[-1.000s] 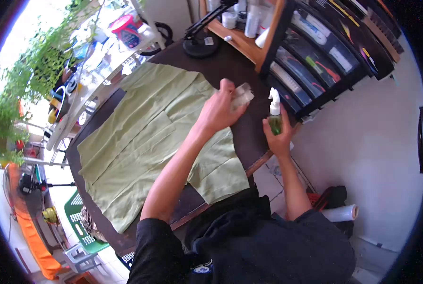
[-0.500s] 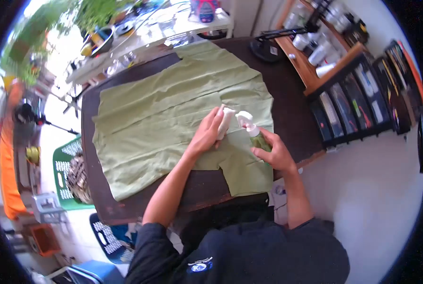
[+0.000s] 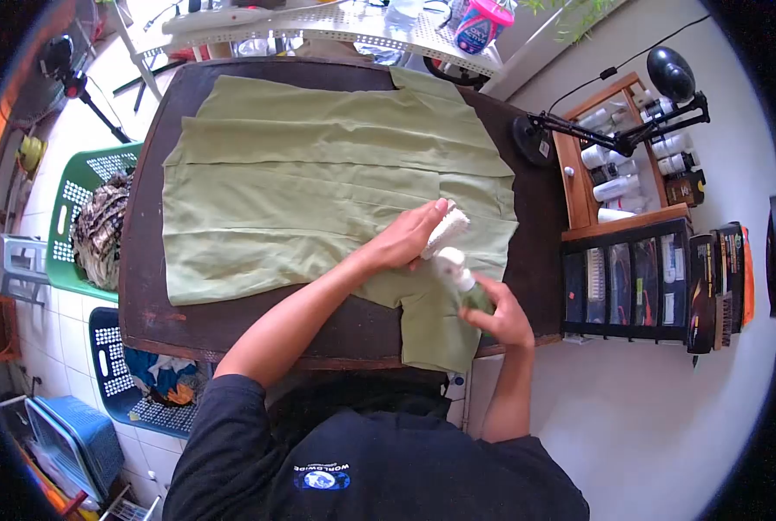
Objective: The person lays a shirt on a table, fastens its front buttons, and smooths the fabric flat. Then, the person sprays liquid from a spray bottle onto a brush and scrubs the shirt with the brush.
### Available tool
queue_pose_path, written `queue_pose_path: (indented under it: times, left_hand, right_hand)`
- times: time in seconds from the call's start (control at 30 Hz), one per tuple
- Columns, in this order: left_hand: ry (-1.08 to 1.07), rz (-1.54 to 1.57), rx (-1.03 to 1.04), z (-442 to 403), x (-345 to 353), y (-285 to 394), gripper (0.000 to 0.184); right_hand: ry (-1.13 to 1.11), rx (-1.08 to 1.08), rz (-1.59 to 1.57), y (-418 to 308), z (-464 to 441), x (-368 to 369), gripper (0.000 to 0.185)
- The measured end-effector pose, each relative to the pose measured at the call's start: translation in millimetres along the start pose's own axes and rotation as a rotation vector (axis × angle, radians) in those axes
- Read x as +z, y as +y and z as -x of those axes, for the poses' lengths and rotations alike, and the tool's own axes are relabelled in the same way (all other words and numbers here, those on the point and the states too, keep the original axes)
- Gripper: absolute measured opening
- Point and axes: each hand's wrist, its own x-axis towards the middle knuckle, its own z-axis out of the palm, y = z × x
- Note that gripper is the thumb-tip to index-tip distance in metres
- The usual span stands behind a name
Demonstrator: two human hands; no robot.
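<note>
A light green shirt point(image 3: 301, 174) lies spread over the dark tabletop point(image 3: 257, 326). Over the shirt's lower right part, my left hand point(image 3: 407, 237) grips a white brush point(image 3: 447, 231), its bristles facing up and toward the bottle. My right hand point(image 3: 505, 317) is wrapped round a green spray bottle point(image 3: 476, 298) with a white nozzle, which is blurred and close beside the brush. Whether any spray comes out cannot be seen.
Behind the table stands a white perforated shelf point(image 3: 362, 28) with a pink-lidded tub point(image 3: 482, 26). A black lamp point(image 3: 534, 139), a wooden cabinet point(image 3: 577, 195) and drawers point(image 3: 622, 278) are at the right. Laundry baskets point(image 3: 75, 200) stand at the left.
The view has turned. From apart, my hands have come together over the shirt, and the brush now shows its bristles beside the nozzle.
</note>
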Motion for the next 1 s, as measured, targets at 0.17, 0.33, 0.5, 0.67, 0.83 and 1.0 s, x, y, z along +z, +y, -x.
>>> queue_pose_path:
  times: [0.17, 0.33, 0.5, 0.67, 0.83, 1.0]
  left_hand:
    - [-0.017, 0.055, -0.033, -0.8, -1.1, 0.0, 0.070]
    - [-0.051, 0.030, -0.010, -4.3, -1.0, -7.8, 0.057]
    - [-0.007, -0.031, 0.103, -3.2, 9.0, -11.5, 0.054]
    - [-0.060, 0.091, 0.146, 9.2, 17.2, 20.1, 0.052]
    - [-0.047, 0.000, 0.334, 10.1, 13.5, 32.5, 0.042]
    - [0.028, -0.262, 0.516, 28.8, -14.0, 42.6, 0.037]
  right_hand:
    - [0.287, -0.039, -0.226, 10.9, 7.4, 3.0, 0.066]
    - [0.847, -0.171, -0.180, 29.5, 18.9, -11.6, 0.052]
    - [1.092, -0.196, -0.046, 93.7, 39.3, -45.8, 0.050]
    - [1.063, -0.189, -0.136, 127.5, 37.5, -48.0, 0.056]
    - [1.076, -0.174, -0.133, 126.2, 41.3, -43.9, 0.065]
    - [0.788, 0.199, 0.183, 98.5, 110.4, -35.5, 0.081]
